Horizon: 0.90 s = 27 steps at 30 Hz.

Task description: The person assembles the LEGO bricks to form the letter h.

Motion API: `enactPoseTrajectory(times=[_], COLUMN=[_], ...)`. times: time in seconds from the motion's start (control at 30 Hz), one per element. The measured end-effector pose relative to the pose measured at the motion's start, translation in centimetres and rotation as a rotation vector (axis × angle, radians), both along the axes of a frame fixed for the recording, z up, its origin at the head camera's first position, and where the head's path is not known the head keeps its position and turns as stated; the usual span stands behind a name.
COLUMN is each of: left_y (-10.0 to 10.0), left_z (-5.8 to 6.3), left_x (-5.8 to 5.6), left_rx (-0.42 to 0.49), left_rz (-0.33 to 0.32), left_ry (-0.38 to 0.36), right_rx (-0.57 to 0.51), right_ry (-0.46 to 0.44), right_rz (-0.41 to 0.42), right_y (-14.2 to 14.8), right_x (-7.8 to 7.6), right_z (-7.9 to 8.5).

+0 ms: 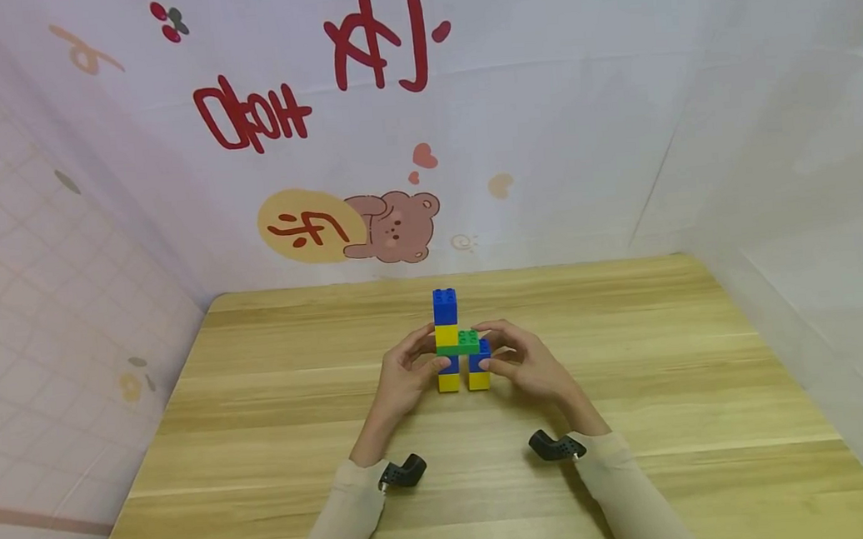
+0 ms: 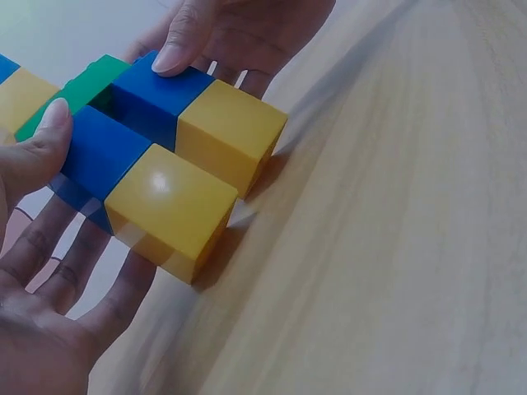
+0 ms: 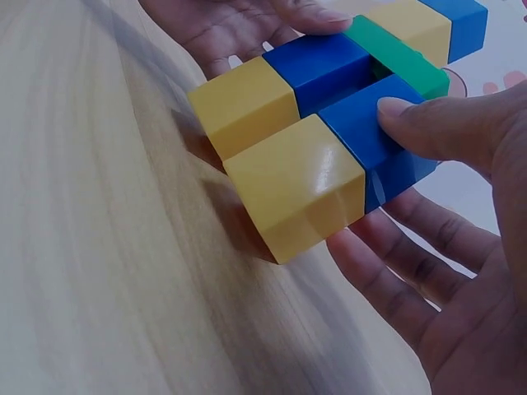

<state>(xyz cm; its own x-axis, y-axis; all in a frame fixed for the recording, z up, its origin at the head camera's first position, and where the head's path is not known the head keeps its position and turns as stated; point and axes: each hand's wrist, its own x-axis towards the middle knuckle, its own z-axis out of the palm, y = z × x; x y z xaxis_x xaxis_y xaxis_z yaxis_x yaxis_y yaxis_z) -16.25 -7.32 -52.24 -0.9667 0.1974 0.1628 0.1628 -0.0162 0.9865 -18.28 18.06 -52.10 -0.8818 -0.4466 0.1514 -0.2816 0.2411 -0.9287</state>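
Note:
A small structure of toy building blocks stands upright between my hands. Its left column has a yellow block at the bottom and a blue block above. A flat green block bridges from there to the shorter right column, also a yellow block under a blue block. Over the green block's left end sit another yellow block and a blue top block. My left hand grips the left column's blue block, thumb in front. My right hand pinches the right column's blue block.
The wood-grain table runs up to a white cloth backdrop printed with red characters and a bear. Pale cloth walls stand at both sides. Black wrist-worn camera mounts jut inward from both sleeves.

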Motion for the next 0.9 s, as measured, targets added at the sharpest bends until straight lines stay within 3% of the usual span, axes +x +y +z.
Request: enactPoseTrajectory(times=[0.9], left_y=[0.11], left_z=[0.36], left_x=[-0.1], left_rx=[-0.02], left_rz=[0.0], left_ry=[-0.065], right_rx=[-0.002], right_ry=[-0.045], right_rz=[0.021], right_y=[0.11], right_x=[-0.21], right_z=[0.29])
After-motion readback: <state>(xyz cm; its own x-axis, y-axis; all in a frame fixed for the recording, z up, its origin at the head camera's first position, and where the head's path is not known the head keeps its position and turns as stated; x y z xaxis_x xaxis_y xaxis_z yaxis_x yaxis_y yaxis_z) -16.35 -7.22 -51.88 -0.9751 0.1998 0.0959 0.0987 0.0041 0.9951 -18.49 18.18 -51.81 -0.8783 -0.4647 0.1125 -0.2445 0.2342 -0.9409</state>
